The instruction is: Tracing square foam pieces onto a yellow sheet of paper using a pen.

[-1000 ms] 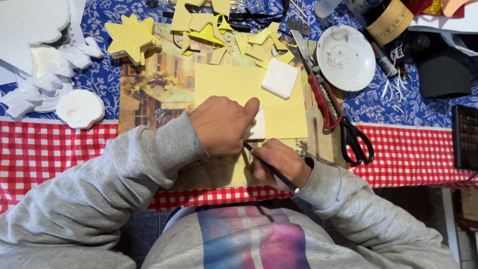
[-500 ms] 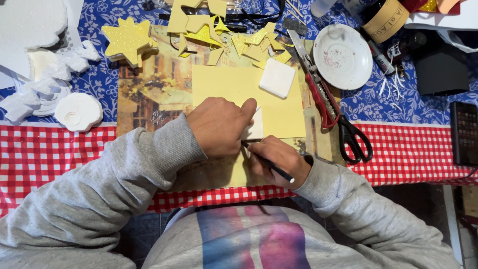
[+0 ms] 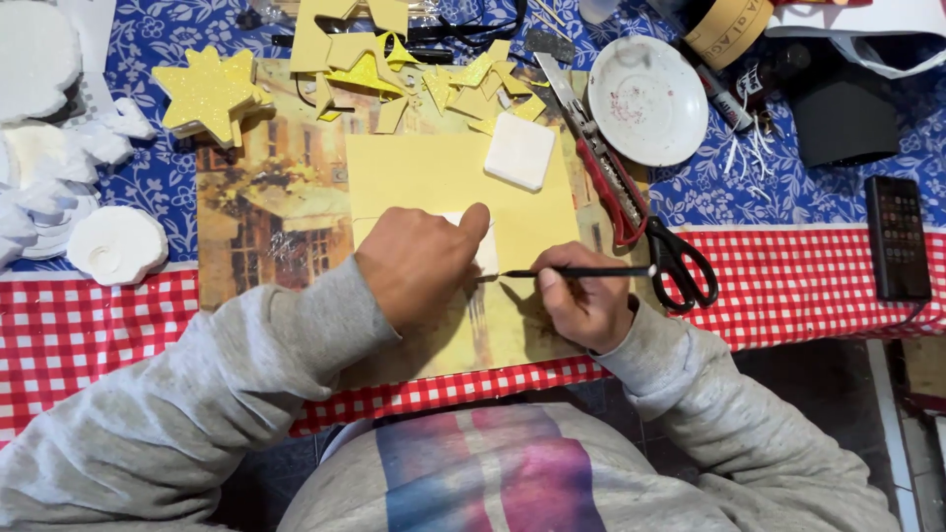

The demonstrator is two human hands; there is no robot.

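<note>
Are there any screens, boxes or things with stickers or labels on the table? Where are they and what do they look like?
Phone: right side, lying on the red checked cloth; a dark upright rectangle, screen lit with rows of small icons.
Labelled roll: top edge, right of the white plate; a tan band with dark print on a dark round thing.
Printed picture board: under the hands; a street scene in yellows and browns.
No boxes visible.

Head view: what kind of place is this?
Likely a home craft table: yellow foam offcuts and a glittery star lie on patterned tablecloths, scissors sit beside the yellow sheet, and the right hand holds a thin tool.
</note>
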